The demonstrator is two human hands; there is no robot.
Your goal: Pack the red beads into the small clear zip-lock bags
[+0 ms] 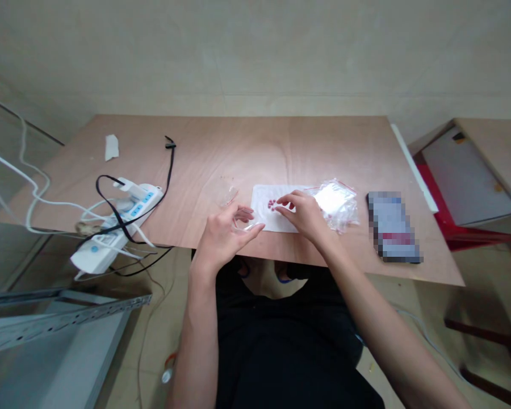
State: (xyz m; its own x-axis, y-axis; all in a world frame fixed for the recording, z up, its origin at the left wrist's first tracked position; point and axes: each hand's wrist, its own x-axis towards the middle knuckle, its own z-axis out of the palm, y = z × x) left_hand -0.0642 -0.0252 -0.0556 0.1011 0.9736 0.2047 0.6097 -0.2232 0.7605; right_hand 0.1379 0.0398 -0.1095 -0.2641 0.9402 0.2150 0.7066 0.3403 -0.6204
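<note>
Pale wall (255, 57) behind, light wooden table (221, 147) in front of it, seen from above. Person in dark clothes (281, 352) sits at near edge, both hands over the table. White sheet (259, 193) lies nr the front edge, w/ a small cluster of reddish pcs (271, 205) on its L half; too small to ID. R hand (304, 215) is over the sheet, thumb & index tips close together w/ a narrow gap, right beside the pcs; can't tell if one is pinched. L hand (219, 236) is just L of the sheet, fingers curled, thumb well apart, clear plastic (247, 228) showing btwn them; can't tell how firmly it's held. Another see-through bag (226, 192) lies just beyond that hand. Pile of clear bags (336, 204) w/ red edging sits just R of the R hand; pixelated phone (394, 227) farther R. Far L: white power strip (149, 196) w/ tangled cables, black cord (171, 170), & a white scrap (111, 147) nr the back.
</note>
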